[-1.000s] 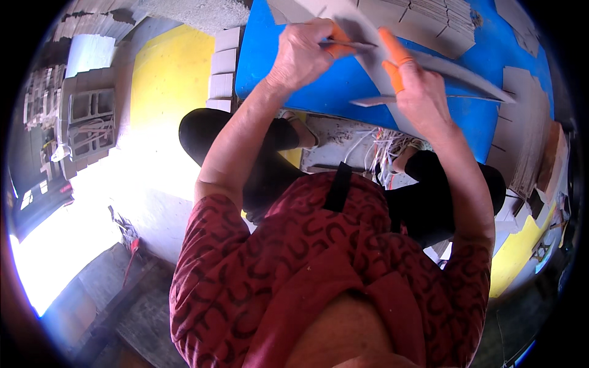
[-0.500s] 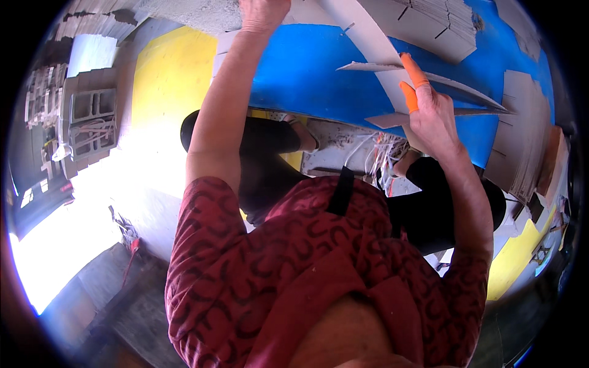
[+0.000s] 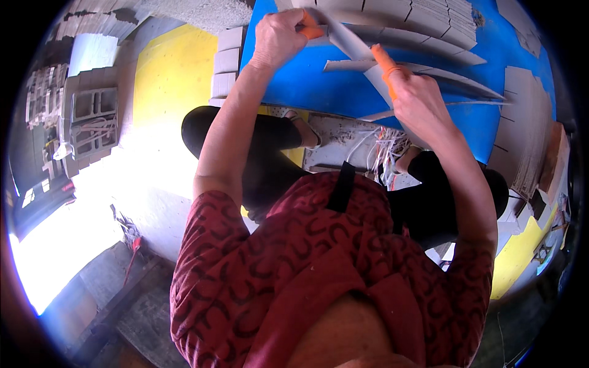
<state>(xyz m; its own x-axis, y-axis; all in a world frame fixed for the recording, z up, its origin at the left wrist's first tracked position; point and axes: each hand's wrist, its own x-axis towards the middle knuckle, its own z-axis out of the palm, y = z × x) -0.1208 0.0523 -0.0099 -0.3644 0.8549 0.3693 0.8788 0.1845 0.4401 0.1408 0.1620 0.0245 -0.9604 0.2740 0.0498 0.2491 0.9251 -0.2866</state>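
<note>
A long grey cardboard strip (image 3: 351,44) slants across the blue work surface, with slotted cardboard cross strips (image 3: 451,76) set across it. My left hand (image 3: 279,38), orange covers on its fingertips, pinches the left end of the farthest cross strip (image 3: 423,42), close to the long strip's far end. Nearer me, my right hand (image 3: 420,101) closes on the long strip between the nearer cross strips. Its thumb and forefinger wear orange covers too. The palm hides part of the nearest cross strip (image 3: 475,103).
Slotted cardboard pieces are stacked at the back (image 3: 423,15), and another stack (image 3: 521,122) lies on the right. Small grey cardboard stacks (image 3: 227,61) line the blue surface's left edge, beside a yellow panel (image 3: 169,73). White strands (image 3: 389,147) hang below the front edge, near my legs.
My left hand has come back from the far edge with another cross strip, now lying across the long strip. My right hand has shifted slightly left and away from me.
</note>
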